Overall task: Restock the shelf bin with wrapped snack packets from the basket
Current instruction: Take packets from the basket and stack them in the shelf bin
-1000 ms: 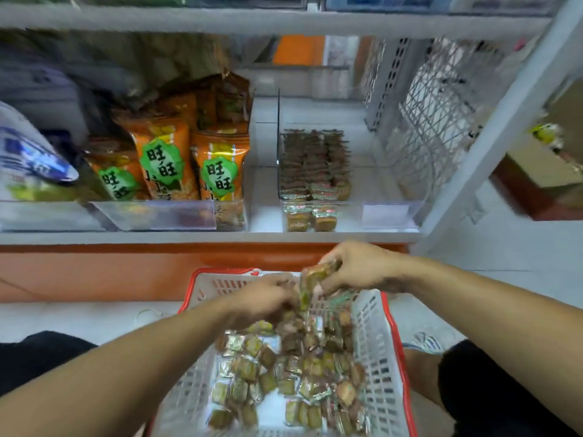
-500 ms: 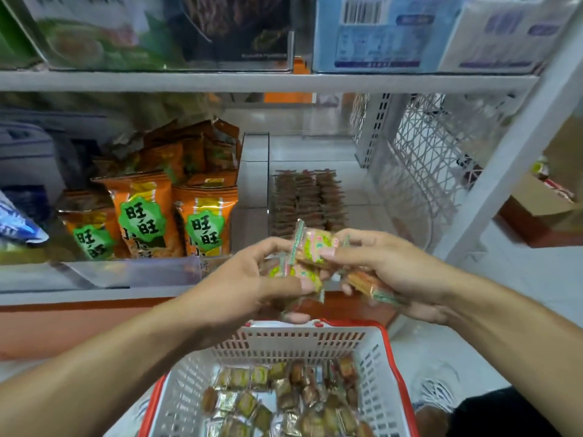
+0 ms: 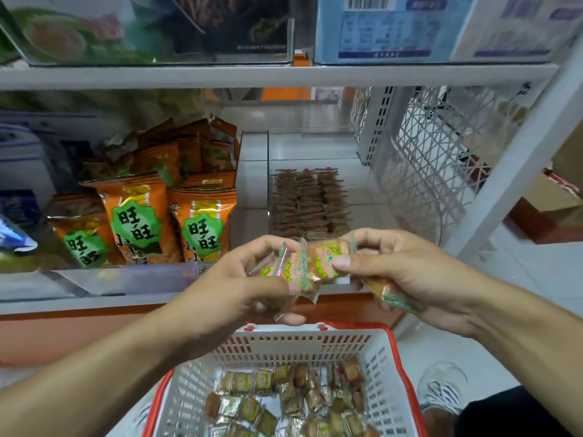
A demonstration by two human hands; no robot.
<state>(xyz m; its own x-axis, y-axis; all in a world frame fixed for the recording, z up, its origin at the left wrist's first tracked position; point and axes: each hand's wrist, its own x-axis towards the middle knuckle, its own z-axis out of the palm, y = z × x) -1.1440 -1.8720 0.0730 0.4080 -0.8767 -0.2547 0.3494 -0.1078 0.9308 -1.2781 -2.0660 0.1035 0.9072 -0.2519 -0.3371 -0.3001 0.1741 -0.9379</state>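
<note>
Both hands now raised from basket [image 3: 375, 367] | left hand [image 3: 239, 288] and right hand [image 3: 407, 272] pinch snack packets [image 3: 303, 266] at centre frame | shelf bin [image 3: 372, 197] next

Clear plastic shelf bin [image 3: 372, 184]: brown wrapped packets in 3 rows [image 3: 307, 201] along its left side. Pink-green wrapped snack packets [image 3: 310, 266] I hold just in front of bin. White red-rimmed plastic basket [image 3: 383, 357] below bin, w/ loose packets [image 3: 293, 402] inside.

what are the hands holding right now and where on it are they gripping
Both hold wrapped snack packets. The left hand pinches a few by their left edges; the right hand pinches one at its right edge, with another tucked under its fingers.
</note>
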